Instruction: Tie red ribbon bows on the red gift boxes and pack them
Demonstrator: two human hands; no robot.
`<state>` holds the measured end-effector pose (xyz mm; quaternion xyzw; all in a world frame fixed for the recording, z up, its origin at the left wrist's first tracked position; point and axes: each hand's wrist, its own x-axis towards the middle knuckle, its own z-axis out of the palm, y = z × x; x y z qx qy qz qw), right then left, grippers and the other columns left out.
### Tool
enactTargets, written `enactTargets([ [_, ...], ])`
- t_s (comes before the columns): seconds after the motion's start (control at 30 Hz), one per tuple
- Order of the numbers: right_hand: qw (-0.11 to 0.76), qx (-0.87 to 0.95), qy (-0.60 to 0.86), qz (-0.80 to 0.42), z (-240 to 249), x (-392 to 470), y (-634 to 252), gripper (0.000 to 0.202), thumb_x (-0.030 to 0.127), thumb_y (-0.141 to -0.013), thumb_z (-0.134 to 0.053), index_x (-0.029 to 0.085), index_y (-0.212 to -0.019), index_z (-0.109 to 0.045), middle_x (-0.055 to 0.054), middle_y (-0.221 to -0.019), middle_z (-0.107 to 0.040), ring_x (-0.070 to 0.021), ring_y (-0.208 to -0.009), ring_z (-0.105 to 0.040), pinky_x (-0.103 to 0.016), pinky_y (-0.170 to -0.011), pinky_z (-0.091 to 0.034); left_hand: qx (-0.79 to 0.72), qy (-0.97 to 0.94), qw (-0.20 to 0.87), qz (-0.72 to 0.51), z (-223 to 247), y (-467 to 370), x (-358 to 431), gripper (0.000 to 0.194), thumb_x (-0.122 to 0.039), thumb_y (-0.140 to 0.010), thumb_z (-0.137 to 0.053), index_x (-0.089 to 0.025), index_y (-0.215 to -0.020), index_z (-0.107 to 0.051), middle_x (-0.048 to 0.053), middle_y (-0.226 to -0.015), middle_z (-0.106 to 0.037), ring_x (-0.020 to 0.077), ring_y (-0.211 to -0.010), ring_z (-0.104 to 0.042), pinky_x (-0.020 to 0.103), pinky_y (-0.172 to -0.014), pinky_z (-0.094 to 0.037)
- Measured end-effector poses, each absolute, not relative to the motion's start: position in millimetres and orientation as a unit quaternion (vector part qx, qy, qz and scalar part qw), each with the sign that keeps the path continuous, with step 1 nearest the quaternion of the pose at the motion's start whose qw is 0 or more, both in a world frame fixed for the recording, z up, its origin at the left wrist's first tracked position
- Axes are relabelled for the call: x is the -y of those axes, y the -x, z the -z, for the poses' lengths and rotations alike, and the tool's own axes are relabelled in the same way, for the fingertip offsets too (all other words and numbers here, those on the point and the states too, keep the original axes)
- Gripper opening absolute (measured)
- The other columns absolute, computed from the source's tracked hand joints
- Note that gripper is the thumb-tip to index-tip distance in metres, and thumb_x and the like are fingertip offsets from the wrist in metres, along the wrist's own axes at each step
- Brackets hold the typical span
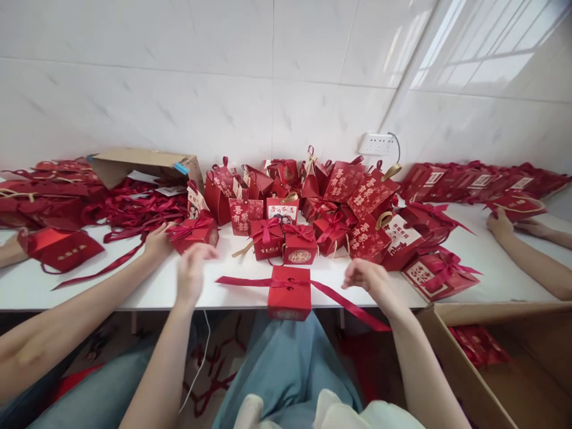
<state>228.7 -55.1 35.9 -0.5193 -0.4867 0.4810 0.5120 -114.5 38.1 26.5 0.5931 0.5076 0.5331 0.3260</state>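
At the front edge of the white table (pixel 241 292) sits a small red box (pixel 289 291). A dark red ribbon (pixel 346 302) crosses its top, one end reaching left and a longer one hanging over the edge at right. My left hand (pixel 193 271), slightly blurred, is raised left of the box, fingers apart and holding nothing. My right hand (pixel 369 277) hovers right of the box above the ribbon, its fingers bent and apart, nothing in them. Just behind the box stand two small red boxes with bows (pixel 301 243).
Many red gift boxes (pixel 344 179) crowd the table's back. A cardboard box (pixel 147 156) and piled ribbons (pixel 138 208) lie left. Another person's hand (pixel 157 241) touches a bowed box; a further person's hand (pixel 500 225) is right. An open carton (pixel 504 310) stands front right.
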Motion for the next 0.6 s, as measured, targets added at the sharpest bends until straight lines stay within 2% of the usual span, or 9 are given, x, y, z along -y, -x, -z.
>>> enactTargets([
  [0.1, 0.399, 0.576, 0.583, -0.412, -13, 53, -204, 0.027, 0.045, -0.078, -0.060, 0.018, -0.079, -0.062, -0.005, -0.079, -0.066, -0.0203, -0.076, -0.062, -0.033, -0.072, -0.047, -0.461, -0.704, 0.430, -0.327, -10, 80, -17, 0.021, -0.038, -0.079, -0.051, -0.019, -0.079, -0.059, 0.003, -0.087, -0.064, 0.0187, -0.085, -0.057, 0.028, -0.079, -0.044],
  [0.2, 0.341, 0.606, 0.589, -0.412, 0, 50, -187, 0.022, 0.040, -0.078, -0.060, 0.019, -0.077, -0.058, -0.003, -0.074, -0.065, -0.0175, -0.068, -0.059, -0.030, -0.064, -0.045, -0.442, -0.726, 0.468, -0.243, 0, 53, -7, 0.024, -0.041, -0.082, -0.050, -0.018, -0.078, -0.055, 0.000, -0.081, -0.060, 0.0156, -0.078, -0.054, 0.026, -0.073, -0.042],
  [0.3, 0.329, 0.598, 0.570, -0.458, 4, 49, -185, 0.028, 0.044, -0.079, -0.057, 0.019, -0.069, -0.052, 0.000, -0.065, -0.060, -0.0140, -0.059, -0.054, -0.027, -0.057, -0.041, -0.436, -0.711, 0.497, -0.239, 6, 49, -9, 0.029, -0.041, -0.080, -0.054, -0.018, -0.065, -0.046, -0.005, -0.063, -0.047, 0.0100, -0.060, -0.043, 0.022, -0.059, -0.035],
  [0.37, 0.328, 0.592, 0.546, -0.494, 3, 50, -187, 0.033, 0.048, -0.080, -0.056, 0.018, -0.067, -0.052, 0.000, -0.063, -0.058, -0.0132, -0.059, -0.053, -0.026, -0.058, -0.040, -0.418, -0.679, 0.553, -0.240, 8, 51, -11, 0.032, -0.041, -0.075, -0.060, -0.018, -0.062, -0.042, -0.007, -0.056, -0.041, 0.0076, -0.052, -0.036, 0.021, -0.052, -0.030],
  [0.5, 0.332, 0.574, 0.499, -0.559, 0, 54, -192, 0.041, 0.054, -0.084, -0.050, 0.016, -0.069, -0.057, 0.000, -0.059, -0.058, -0.0118, -0.058, -0.053, -0.025, -0.061, -0.040, -0.398, -0.559, 0.668, -0.286, 12, 47, -9, 0.038, -0.046, -0.073, -0.062, -0.017, -0.057, -0.041, -0.008, -0.048, -0.039, 0.0053, -0.043, -0.035, 0.019, -0.045, -0.025],
  [0.6, 0.339, 0.549, 0.509, -0.570, 2, 53, -194, 0.046, 0.061, -0.081, -0.050, 0.017, -0.068, -0.057, 0.002, -0.051, -0.054, -0.0098, -0.049, -0.047, -0.024, -0.052, -0.035, -0.409, -0.511, 0.679, -0.333, 18, 38, -4, 0.041, -0.046, -0.073, -0.060, -0.017, -0.053, -0.038, -0.008, -0.046, -0.037, 0.0040, -0.040, -0.033, 0.018, -0.043, -0.023],
])
